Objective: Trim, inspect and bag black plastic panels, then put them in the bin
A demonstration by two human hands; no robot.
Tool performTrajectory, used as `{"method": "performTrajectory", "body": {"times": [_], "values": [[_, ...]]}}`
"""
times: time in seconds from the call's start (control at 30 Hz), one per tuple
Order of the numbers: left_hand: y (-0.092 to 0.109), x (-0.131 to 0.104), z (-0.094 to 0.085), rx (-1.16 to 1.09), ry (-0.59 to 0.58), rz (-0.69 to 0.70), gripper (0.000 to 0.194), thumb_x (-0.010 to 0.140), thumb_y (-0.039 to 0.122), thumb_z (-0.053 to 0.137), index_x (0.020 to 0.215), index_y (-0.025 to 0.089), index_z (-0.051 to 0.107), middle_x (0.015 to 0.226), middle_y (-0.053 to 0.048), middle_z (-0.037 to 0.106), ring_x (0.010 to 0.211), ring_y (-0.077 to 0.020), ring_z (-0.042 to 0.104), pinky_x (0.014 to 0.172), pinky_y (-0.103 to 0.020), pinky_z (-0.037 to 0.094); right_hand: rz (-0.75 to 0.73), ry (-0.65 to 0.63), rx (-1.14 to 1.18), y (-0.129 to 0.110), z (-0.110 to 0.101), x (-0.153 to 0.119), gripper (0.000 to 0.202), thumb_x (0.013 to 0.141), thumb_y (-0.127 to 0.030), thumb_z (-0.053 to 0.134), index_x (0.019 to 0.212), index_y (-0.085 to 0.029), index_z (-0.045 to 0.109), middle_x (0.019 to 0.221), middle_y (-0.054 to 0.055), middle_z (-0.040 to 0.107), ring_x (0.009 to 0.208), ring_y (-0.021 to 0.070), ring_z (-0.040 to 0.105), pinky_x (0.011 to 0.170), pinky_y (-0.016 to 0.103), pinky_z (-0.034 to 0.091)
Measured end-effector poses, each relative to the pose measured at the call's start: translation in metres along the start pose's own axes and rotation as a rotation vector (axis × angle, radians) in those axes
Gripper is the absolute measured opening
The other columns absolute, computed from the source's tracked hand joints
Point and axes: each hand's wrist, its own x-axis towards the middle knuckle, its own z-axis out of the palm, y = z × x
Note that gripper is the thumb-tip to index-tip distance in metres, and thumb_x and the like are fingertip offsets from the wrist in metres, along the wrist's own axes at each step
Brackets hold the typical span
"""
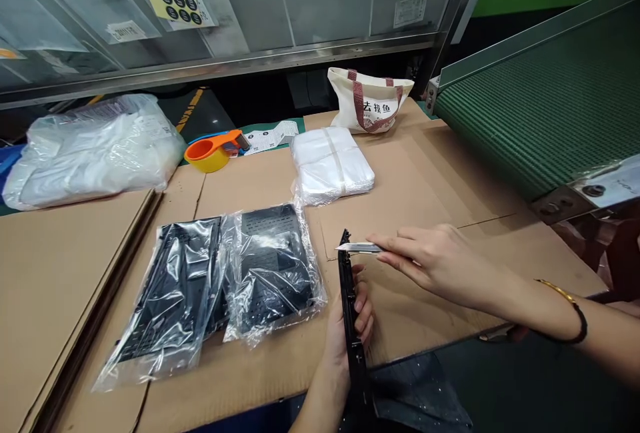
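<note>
A green conveyor belt (540,106) slopes along the right side; flattened brown cardboard (430,173) covers the work table; a large heap of clear plastic bags (90,153) lies at the far left. Two black perforated panels lie near the front edge, each in a clear bag: the left bagged panel (170,293) overlaps the edge of the right bagged panel (273,266). Behind them sits a strapped stack of white poly bags (331,165); a cream tote bag (369,105) with red striped handles stands at the back; an orange and yellow tape dispenser (215,150) rests to its left, beside a printed leaflet (273,134). The left hand (350,326) grips an unbagged black panel (353,326) held on edge, upright, fingers wrapped around its right side, near the table's front edge. The right hand (440,263) pinches a small silvery blade-like tool (361,247) between thumb and fingers; its tip touches the panel's top end. A black band and gold bangle (565,306) circle the right wrist.
</note>
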Motion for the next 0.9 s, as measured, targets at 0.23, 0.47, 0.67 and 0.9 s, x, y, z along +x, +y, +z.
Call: {"method": "performTrajectory", "body": {"times": [0.23, 0.47, 0.67, 0.9], "values": [[0.000, 0.001, 0.000, 0.023, 0.015, -0.010, 0.026, 0.097, 0.031, 0.045, 0.113, 0.021, 0.062, 0.063, 0.007, 0.036, 0.035, -0.0010, 0.023, 0.026, -0.009, 0.020, -0.022, 0.006, -0.019, -0.005, 0.003, -0.007, 0.039, 0.103, -0.035, 0.034, 0.113, -0.018, 0.068, 0.068, 0.001, 0.066, 0.052, 0.0100, 0.054, 0.046, 0.025, 0.026], [0.001, 0.001, -0.001, 0.032, 0.003, -0.017, 0.027, 0.092, 0.033, 0.053, 0.116, 0.022, 0.059, 0.062, 0.008, 0.034, 0.035, -0.0019, 0.018, 0.025, -0.010, 0.021, -0.010, -0.005, -0.044, -0.002, 0.003, -0.004, 0.041, 0.103, -0.036, 0.032, 0.114, -0.020, 0.067, 0.068, 0.001, 0.065, 0.053, 0.0104, 0.056, 0.046, 0.026, 0.026], [0.004, 0.001, 0.003, 0.032, -0.006, -0.024, 0.027, 0.092, 0.032, 0.055, 0.116, 0.019, 0.059, 0.062, 0.008, 0.037, 0.035, -0.0014, 0.019, 0.024, -0.010, 0.019, -0.006, 0.025, -0.010, 0.000, 0.008, -0.006, 0.039, 0.103, -0.035, 0.033, 0.111, -0.018, 0.068, 0.068, 0.001, 0.065, 0.053, 0.0101, 0.054, 0.046, 0.026, 0.027], [0.002, 0.002, -0.002, 0.023, -0.036, -0.070, 0.022, 0.089, 0.037, 0.061, 0.081, 0.017, 0.060, 0.053, 0.009, 0.032, 0.030, -0.0012, 0.019, 0.022, -0.011, 0.015, -0.041, -0.067, 0.146, -0.006, 0.005, -0.011, 0.034, 0.101, -0.031, 0.040, 0.119, -0.018, 0.065, 0.077, 0.003, 0.070, 0.061, 0.0112, 0.062, 0.053, 0.022, 0.040]]}}
